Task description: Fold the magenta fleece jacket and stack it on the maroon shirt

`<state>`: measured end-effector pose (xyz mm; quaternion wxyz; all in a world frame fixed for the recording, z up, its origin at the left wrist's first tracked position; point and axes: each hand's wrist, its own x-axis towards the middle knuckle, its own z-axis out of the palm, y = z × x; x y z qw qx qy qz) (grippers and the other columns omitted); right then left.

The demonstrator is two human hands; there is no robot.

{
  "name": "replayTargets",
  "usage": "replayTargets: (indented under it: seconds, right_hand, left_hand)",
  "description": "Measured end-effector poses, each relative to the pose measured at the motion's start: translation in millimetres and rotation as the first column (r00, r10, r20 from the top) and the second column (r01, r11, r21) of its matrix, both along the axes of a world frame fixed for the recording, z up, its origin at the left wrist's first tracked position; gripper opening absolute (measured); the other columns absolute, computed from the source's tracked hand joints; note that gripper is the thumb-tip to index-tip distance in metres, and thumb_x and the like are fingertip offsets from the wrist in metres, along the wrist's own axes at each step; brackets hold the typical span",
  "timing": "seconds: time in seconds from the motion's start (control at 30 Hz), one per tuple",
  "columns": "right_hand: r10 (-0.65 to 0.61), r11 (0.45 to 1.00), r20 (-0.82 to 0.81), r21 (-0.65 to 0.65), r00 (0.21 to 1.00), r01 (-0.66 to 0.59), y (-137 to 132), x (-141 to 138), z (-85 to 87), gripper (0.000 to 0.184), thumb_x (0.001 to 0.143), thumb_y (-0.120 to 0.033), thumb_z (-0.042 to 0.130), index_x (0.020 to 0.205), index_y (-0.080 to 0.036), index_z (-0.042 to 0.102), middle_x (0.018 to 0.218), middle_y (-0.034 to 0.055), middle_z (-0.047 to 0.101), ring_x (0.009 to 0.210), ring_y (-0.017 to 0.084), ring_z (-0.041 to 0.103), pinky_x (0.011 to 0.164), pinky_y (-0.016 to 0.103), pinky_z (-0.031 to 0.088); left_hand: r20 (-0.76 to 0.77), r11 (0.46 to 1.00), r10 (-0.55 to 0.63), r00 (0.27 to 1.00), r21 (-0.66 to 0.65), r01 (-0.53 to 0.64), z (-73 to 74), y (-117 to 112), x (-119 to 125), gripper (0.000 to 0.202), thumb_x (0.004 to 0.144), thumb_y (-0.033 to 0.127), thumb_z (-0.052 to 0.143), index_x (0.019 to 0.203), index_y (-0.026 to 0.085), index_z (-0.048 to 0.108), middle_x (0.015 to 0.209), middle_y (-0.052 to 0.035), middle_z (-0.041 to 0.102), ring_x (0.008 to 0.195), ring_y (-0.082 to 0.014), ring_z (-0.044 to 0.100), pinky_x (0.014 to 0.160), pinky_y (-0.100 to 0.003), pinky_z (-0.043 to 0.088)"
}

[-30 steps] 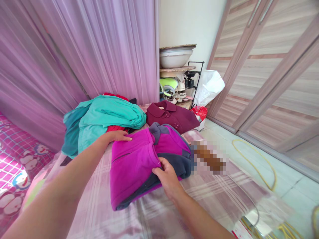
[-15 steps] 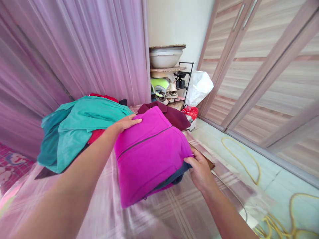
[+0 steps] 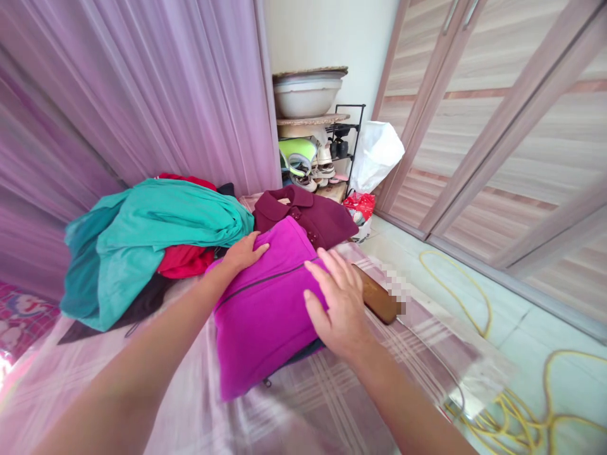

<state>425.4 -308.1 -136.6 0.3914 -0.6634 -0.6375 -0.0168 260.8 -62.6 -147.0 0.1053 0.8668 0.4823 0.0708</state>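
A magenta zip jacket (image 3: 265, 316), folded into a compact bundle, lies on the plaid bedsheet (image 3: 332, 398). Its dark zipper runs across the top, and a strip of navy lining shows along the lower edge. My left hand (image 3: 244, 254) rests on the jacket's upper left part, fingers apart. Over its right side my right hand (image 3: 336, 303) lies with fingers spread, hiding that edge. Just beyond the bundle is a maroon collared garment (image 3: 327, 218). To the left sits a heap of clothes with a teal garment (image 3: 161, 221) on top and a red one (image 3: 184, 260) beneath.
A phone (image 3: 379, 297) with a white cable lies right of the jacket. Yellow cord (image 3: 516, 417) loops over the tiled floor. A shoe rack (image 3: 353, 133) with basins stands at the back, beside a white bag (image 3: 379, 155). Wardrobe doors (image 3: 502, 126) line the right, a purple curtain (image 3: 142, 82) the left.
My right hand has let go of the jacket's right edge and moved left onto its top. That side is now folded inward, making the bundle narrower and uncovering the phone.
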Motion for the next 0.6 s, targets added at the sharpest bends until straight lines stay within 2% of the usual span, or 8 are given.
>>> replayTargets:
  seconds: [0.03, 0.1, 0.2, 0.3, 0.4, 0.5, 0.6]
  right_hand:
    - [0.057, 0.998, 0.069, -0.044, 0.996, -0.054, 5, -7, 1.1, 0.05, 0.09, -0.034, 0.051, 0.139, -0.029, 0.055, 0.156, 0.0047, 0.04, 0.146, 0.033, 0.026, 0.119, 0.057, 0.013]
    - [0.125, 0.976, 0.144, -0.194, 0.982, -0.096, 18, -15, -10.9, 0.05, 0.092, -0.042, 0.053, 0.14, -0.029, 0.055, 0.156, 0.0067, 0.039, 0.146, 0.036, 0.025, 0.117, 0.062, 0.007]
    - [0.1, 0.909, 0.16, -0.416, 0.982, -0.025, 36, -12, -44.4, 0.057, 0.093, -0.05, 0.051, 0.143, -0.023, 0.052, 0.153, 0.0143, 0.044, 0.143, 0.039, 0.033, 0.114, 0.068, 0.01]
    - [0.102, 0.874, 0.182, -0.487, 0.978, 0.0, 44, -4, -63.0, 0.06, 0.095, -0.055, 0.045, 0.145, -0.022, 0.05, 0.153, 0.0146, 0.043, 0.142, 0.038, 0.035, 0.113, 0.067, 0.014]
    - [0.121, 0.864, 0.196, -0.503, 0.973, -0.006, 43, 1, -62.4, 0.059, 0.097, -0.056, 0.041, 0.144, -0.022, 0.05, 0.152, 0.013, 0.045, 0.141, 0.035, 0.037, 0.114, 0.064, 0.019]
    - [0.125, 0.874, 0.216, -0.485, 0.968, -0.004, 40, 3, -61.6, 0.055, 0.098, -0.051, 0.039, 0.143, -0.022, 0.052, 0.15, 0.0116, 0.048, 0.14, 0.032, 0.04, 0.115, 0.059, 0.02]
    - [0.124, 0.905, 0.241, -0.426, 0.962, -0.01, 37, 4, -66.1, 0.051, 0.098, -0.047, 0.039, 0.141, -0.023, 0.054, 0.149, 0.0113, 0.049, 0.138, 0.03, 0.042, 0.116, 0.056, 0.021]
  left_hand:
    - [-0.032, 1.0, 0.004, 0.999, 0.014, -0.003, -1.0, -5, 3, 0.066, 0.095, 0.058, 0.036, 0.145, 0.016, 0.04, 0.143, -0.0155, 0.054, 0.131, -0.0289, 0.052, 0.108, -0.036, 0.038]
    - [-0.095, 1.0, 0.024, 0.995, 0.021, -0.022, -3.7, -10, 9, 0.065, 0.097, 0.058, 0.031, 0.146, 0.017, 0.041, 0.14, -0.0172, 0.056, 0.13, -0.0315, 0.054, 0.107, -0.041, 0.04]
    - [-0.12, 0.997, 0.068, 0.99, -0.04, -0.073, -6.9, -7, 13, 0.066, 0.097, 0.059, 0.026, 0.147, 0.018, 0.041, 0.142, -0.0185, 0.055, 0.132, -0.0348, 0.051, 0.108, -0.047, 0.038]
    - [-0.097, 0.985, 0.077, 0.992, -0.146, -0.09, -4.4, 8, 6, 0.069, 0.098, 0.058, 0.016, 0.145, 0.016, 0.045, 0.146, -0.0165, 0.052, 0.134, -0.0325, 0.049, 0.11, -0.045, 0.037]
    - [-0.086, 0.976, 0.063, 0.994, -0.202, -0.079, 3.0, 19, -22, 0.072, 0.096, 0.059, 0.016, 0.136, 0.014, 0.057, 0.143, -0.015, 0.055, 0.135, -0.0305, 0.049, 0.111, -0.041, 0.036]
    - [-0.047, 0.957, 0.055, 0.997, -0.283, -0.066, 6.6, 18, -69, 0.071, 0.09, 0.067, 0.03, 0.13, 0.018, 0.063, 0.144, -0.0103, 0.056, 0.135, -0.029, 0.049, 0.111, -0.035, 0.036]
    - [0.106, 0.891, 0.124, 0.987, -0.45, -0.064, -0.3, 7, -110, 0.074, 0.076, 0.075, 0.049, 0.125, 0.022, 0.066, 0.137, -0.0086, 0.063, 0.125, -0.0286, 0.058, 0.102, -0.032, 0.045]
